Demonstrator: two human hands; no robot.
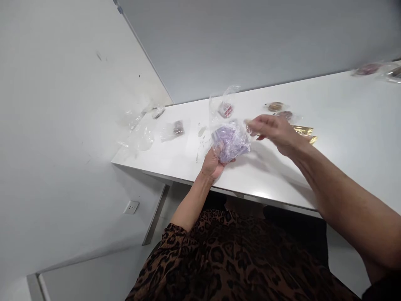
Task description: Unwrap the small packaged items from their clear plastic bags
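Observation:
My left hand is closed around a purple bundle covered in crinkled clear plastic, held just over the white table. To the right of it, my right hand is raised with thumb and fingers pinched together. Whatever those fingertips may hold is too small and blurred to name. Behind the bundle lies a clear plastic bag with a small red-and-white item. Gold-coloured packets show partly behind my right wrist.
The white table meets a grey panel at the back. Small wrapped items lie about: a brown one, a round tan one and a reddish one. Loose clear plastic sits by the left wall.

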